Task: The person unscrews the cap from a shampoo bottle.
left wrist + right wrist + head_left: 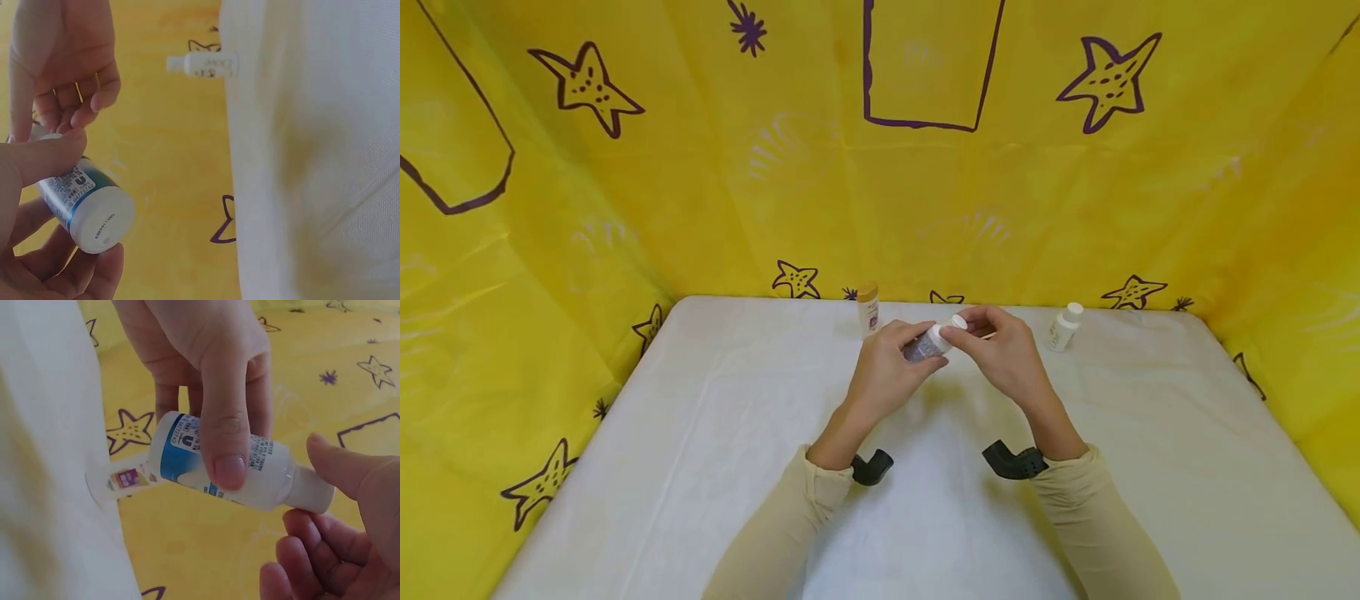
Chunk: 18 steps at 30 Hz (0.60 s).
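Observation:
My left hand [887, 362] grips a small white bottle with a blue label [219, 462], its thumb across the label and fingers behind. The bottle is tilted, its white cap [311, 489] towards my right hand and its round base [103, 220] facing the left wrist camera. Around the cap is my right hand [1003, 354], fingers loosely bent. In the right wrist view a fingertip is right at the cap's underside, while the thumb [337, 462] stands a little off it.
Behind my left hand stands a white bottle with a golden cap [868, 308]. A white bottle with a white cap [1065, 327] stands to the right of my right hand. The white-covered table [700, 433] meets a yellow patterned curtain [700, 208] at the back and sides.

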Each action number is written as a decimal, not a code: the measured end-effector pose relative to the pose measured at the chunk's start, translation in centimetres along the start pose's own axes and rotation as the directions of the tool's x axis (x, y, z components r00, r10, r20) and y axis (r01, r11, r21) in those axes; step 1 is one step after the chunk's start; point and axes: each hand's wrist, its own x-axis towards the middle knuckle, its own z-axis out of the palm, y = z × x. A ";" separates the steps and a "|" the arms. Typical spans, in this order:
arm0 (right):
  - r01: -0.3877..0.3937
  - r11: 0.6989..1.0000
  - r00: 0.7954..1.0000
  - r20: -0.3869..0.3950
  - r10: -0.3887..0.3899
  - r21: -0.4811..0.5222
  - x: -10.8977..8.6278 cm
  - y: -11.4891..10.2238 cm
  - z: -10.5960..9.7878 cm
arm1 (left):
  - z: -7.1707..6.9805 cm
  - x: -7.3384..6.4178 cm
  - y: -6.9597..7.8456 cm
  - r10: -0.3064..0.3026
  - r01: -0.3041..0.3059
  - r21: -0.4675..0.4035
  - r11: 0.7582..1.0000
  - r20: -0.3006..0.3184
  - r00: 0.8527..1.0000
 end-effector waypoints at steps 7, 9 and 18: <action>0.033 0.999 0.999 -0.031 -0.032 0.013 -0.5 0.0 0.8 | -0.2 0.0 0.2 -0.025 0.024 0.023 0.999 0.023 0.999; 0.043 0.999 0.998 -0.040 -0.043 0.013 -0.6 0.0 1.0 | -0.2 -0.1 0.3 -0.037 0.035 0.033 0.999 0.042 0.998; 0.121 0.991 0.990 -0.063 -0.125 -0.058 -1.0 0.1 1.1 | -0.1 -0.3 0.0 -0.023 0.015 0.082 0.997 0.106 0.994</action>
